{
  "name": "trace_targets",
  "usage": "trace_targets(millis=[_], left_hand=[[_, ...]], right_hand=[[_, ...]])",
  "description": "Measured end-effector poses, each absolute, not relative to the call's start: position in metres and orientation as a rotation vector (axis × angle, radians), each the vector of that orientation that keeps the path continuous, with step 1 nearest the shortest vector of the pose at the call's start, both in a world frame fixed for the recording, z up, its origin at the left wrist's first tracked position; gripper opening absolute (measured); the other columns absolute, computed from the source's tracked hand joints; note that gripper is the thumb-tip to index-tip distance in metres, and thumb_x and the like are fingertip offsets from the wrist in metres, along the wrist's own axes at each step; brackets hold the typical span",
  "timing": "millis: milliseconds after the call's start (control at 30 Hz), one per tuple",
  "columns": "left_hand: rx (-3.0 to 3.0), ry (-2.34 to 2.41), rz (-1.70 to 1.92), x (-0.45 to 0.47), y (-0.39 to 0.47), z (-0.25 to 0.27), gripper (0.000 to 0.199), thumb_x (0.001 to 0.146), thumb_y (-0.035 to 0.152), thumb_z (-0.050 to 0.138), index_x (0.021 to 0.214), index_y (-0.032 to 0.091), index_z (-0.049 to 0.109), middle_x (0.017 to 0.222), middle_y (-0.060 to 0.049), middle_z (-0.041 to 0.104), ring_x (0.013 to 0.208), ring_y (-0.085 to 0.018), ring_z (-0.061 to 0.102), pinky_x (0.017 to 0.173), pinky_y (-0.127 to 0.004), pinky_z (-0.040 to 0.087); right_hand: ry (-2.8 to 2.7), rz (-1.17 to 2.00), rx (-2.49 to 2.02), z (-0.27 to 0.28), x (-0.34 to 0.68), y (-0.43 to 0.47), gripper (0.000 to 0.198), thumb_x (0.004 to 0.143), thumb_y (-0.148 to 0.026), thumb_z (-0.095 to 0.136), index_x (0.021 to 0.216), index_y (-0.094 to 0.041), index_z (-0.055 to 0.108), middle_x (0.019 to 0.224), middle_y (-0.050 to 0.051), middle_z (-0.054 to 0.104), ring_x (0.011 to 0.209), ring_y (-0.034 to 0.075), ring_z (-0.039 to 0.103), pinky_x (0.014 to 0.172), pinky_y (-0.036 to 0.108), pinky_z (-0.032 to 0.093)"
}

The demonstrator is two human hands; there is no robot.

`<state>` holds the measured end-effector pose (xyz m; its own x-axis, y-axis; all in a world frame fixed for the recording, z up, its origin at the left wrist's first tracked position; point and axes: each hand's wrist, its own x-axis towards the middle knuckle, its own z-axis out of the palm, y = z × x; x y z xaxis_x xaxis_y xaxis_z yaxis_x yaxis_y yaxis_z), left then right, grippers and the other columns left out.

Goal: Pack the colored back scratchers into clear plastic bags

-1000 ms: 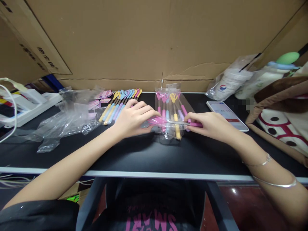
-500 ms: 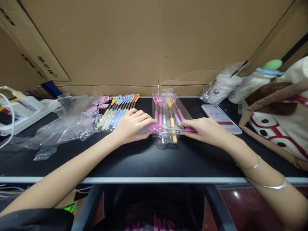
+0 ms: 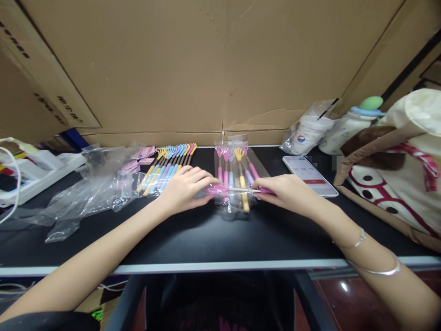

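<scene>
My right hand [image 3: 280, 193] is closed on the pink handle of a back scratcher [image 3: 246, 190], which lies crosswise with its pink claw end toward the left. My left hand [image 3: 188, 187] is closed at that claw end, pinching clear plastic [image 3: 206, 191] there; its fingertips are partly hidden. Beneath and behind the held one, several bagged back scratchers [image 3: 242, 181] lie with their claws away from me. A row of unbagged-looking back scratchers [image 3: 168, 170] in yellow, blue, purple and pink lies beyond my left hand.
Crumpled clear bags [image 3: 86, 188] and pink cards [image 3: 144, 151] lie to the left, near a white power strip [image 3: 69, 158]. Rightward are a phone [image 3: 310, 177], a bagged cup [image 3: 306, 133], a bottle [image 3: 354, 122] and a cloth bag [image 3: 406, 174]. Cardboard [image 3: 193, 69] stands behind.
The camera view has tilted up slightly, so the tabletop sits lower in the picture. Both hands keep nearly the same hold on the back scratcher and plastic.
</scene>
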<state>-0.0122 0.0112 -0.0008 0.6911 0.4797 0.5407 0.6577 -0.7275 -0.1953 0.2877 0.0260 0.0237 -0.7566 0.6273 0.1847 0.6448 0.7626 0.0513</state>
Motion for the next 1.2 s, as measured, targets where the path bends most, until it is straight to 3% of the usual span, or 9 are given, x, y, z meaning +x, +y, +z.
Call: trace_targets(millis=[267, 467, 800, 1033, 1200], left_hand=[[-2.550, -0.872, -0.664, -0.016, 0.013, -0.002, 0.026, 0.093, 0.029, 0.052, 0.117, 0.021, 0.060, 0.109, -0.004, 0.070, 0.095, -0.017, 0.064, 0.085, -0.031, 0.042], [-2.573, -0.846, -0.683, -0.018, 0.015, -0.003, 0.032, 0.098, 0.033, 0.048, 0.124, 0.020, 0.058, 0.111, -0.006, 0.069, 0.094, -0.016, 0.063, 0.084, -0.030, 0.044], [-2.561, -0.796, -0.588, -0.007, 0.005, -0.008, 0.037, 0.101, 0.028, 0.041, 0.136, 0.032, 0.052, 0.126, -0.002, 0.065, 0.094, -0.015, 0.060, 0.081, -0.030, 0.044], [-2.639, -0.829, -0.555, 0.001, 0.000, -0.013, 0.039, 0.101, 0.030, 0.040, 0.139, 0.030, 0.050, 0.135, -0.004, 0.058, 0.112, -0.019, 0.055, 0.093, -0.034, 0.042], [-2.623, -0.808, -0.541, 0.009, -0.006, -0.014, 0.044, 0.100, 0.038, 0.042, 0.143, 0.028, 0.045, 0.141, -0.004, 0.054, 0.122, -0.021, 0.050, 0.106, -0.041, 0.035]], right_hand=[[-2.734, -0.278, -0.957, 0.018, 0.284, 0.028, 0.017, 0.097, -0.032, 0.045, 0.092, -0.023, 0.059, 0.074, 0.001, 0.072, 0.063, 0.018, 0.067, 0.055, 0.026, 0.035], [-2.716, -0.146, -0.932, 0.014, 0.280, 0.031, 0.014, 0.096, -0.028, 0.045, 0.093, -0.021, 0.058, 0.075, 0.002, 0.071, 0.059, 0.016, 0.065, 0.056, 0.025, 0.039], [-2.703, -0.133, -0.840, 0.007, 0.275, 0.028, 0.012, 0.095, -0.024, 0.046, 0.096, -0.021, 0.058, 0.086, 0.003, 0.074, 0.069, 0.016, 0.069, 0.060, 0.025, 0.043], [-2.718, -0.267, -0.882, 0.002, 0.270, 0.024, 0.011, 0.094, -0.027, 0.051, 0.097, -0.021, 0.060, 0.085, 0.001, 0.076, 0.070, 0.016, 0.071, 0.056, 0.024, 0.040], [-2.683, -0.323, -0.886, -0.002, 0.266, 0.023, 0.010, 0.093, -0.026, 0.052, 0.095, -0.021, 0.061, 0.082, 0.000, 0.076, 0.067, 0.016, 0.070, 0.053, 0.025, 0.037]])
